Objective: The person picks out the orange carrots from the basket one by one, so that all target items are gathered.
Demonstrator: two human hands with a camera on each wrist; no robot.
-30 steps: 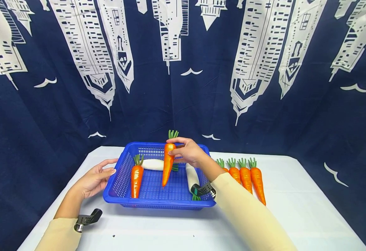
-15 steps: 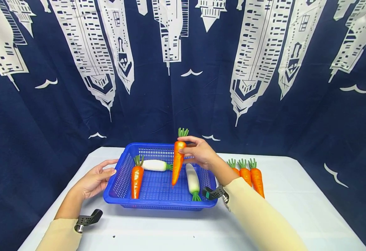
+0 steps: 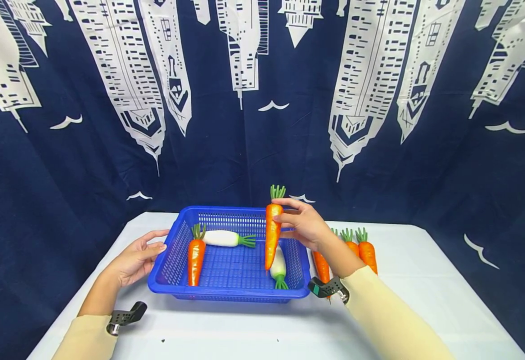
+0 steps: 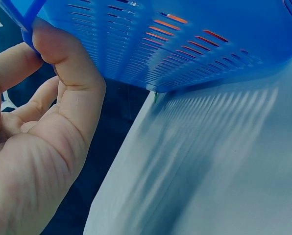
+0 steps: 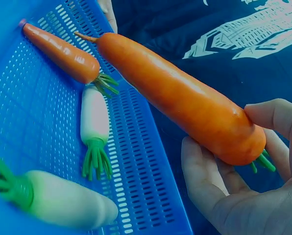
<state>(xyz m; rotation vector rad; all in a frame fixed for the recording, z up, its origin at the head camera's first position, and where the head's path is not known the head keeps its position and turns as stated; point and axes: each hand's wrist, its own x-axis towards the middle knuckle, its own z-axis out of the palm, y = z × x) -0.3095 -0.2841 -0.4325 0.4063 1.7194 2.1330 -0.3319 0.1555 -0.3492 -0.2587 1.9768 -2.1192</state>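
My right hand (image 3: 306, 225) grips a carrot (image 3: 273, 232) near its leafy end and holds it tip down above the right part of a blue plastic basket (image 3: 235, 290). With thumb and finger my left hand (image 4: 53, 107) pinches the basket's left rim. Inside, one carrot (image 3: 195, 262) lies along the left side. A white radish (image 3: 222, 238) lies crosswise at the back, leaves to the right. Another white radish (image 3: 278, 267) lies at the right, leaves toward me, partly hidden behind the held carrot in the head view.
Several carrots (image 3: 367, 255) lie in a row on the white table (image 3: 424, 300), just right of the basket and partly covered by my right forearm. Behind the table hangs a dark blue cloth (image 3: 285, 150) with white buildings on it.
My right hand has moved right with the carrot, from over the basket's middle to over its right side. My left hand has stayed on the rim.
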